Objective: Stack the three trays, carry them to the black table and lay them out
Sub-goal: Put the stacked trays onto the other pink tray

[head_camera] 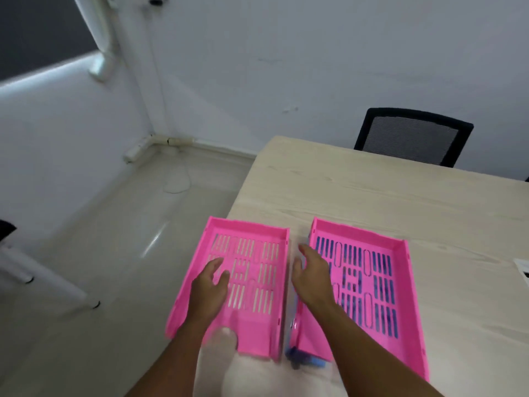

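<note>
Lying apart, two pink trays [372, 285] show.

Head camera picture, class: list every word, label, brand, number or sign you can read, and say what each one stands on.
None can be read.
Left pink tray: only slots, no lettering visible.
Right pink tray: only slots; something blue shows beneath it, with no text visible.
White object at the table's right edge: has dark marks, cut off by the frame and too blurred to read.

left tray [252, 270] beside right tray [372, 285], both on table [372, 190], chair [412, 137] behind
</note>
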`<action>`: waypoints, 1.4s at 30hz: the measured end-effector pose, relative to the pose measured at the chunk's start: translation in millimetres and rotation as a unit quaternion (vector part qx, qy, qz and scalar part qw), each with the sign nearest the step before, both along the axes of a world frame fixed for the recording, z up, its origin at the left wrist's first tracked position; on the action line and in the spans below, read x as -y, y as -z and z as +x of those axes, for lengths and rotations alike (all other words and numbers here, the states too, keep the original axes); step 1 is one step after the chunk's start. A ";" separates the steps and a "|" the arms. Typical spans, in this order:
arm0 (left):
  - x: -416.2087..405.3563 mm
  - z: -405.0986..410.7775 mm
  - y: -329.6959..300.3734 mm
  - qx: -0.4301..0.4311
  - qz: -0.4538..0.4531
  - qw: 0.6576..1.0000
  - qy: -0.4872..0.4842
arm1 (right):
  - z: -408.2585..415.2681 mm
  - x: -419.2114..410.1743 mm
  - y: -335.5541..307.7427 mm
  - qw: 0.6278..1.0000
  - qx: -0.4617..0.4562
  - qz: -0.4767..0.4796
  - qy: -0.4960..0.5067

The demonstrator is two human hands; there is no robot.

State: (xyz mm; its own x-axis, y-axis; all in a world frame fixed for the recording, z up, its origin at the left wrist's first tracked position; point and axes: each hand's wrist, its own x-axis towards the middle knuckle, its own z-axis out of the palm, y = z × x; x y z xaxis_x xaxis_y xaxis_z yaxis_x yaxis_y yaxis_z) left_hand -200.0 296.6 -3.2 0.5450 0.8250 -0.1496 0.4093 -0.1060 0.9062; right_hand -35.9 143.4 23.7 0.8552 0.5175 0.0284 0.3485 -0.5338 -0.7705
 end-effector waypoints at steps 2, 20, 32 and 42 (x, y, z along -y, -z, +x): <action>-11.7 -14.2 1.3 -0.017 0.017 1.000 -0.018 | -11.8 -15.7 2.2 1.000 -0.012 -0.008 -0.014; -54.3 -66.3 43.7 -0.169 -0.071 0.983 0.003 | -80.0 -46.4 42.6 0.968 -0.181 -0.150 0.089; -68.0 -71.7 9.6 -0.052 0.015 0.998 -0.044 | -56.6 -56.4 14.4 0.996 -0.058 -0.023 0.066; -11.6 -20.2 -36.6 0.040 0.033 0.999 -0.015 | 2.0 16.9 -32.9 0.989 -0.013 0.091 0.116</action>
State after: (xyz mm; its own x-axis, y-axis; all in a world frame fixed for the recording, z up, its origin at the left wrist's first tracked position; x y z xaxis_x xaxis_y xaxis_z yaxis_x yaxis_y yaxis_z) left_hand -220.2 308.2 33.4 0.5282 0.8475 -0.0519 0.3398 -0.1550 0.9276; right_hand -33.9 126.6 56.6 0.9521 0.2950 0.0801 0.2119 -0.4482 -0.8685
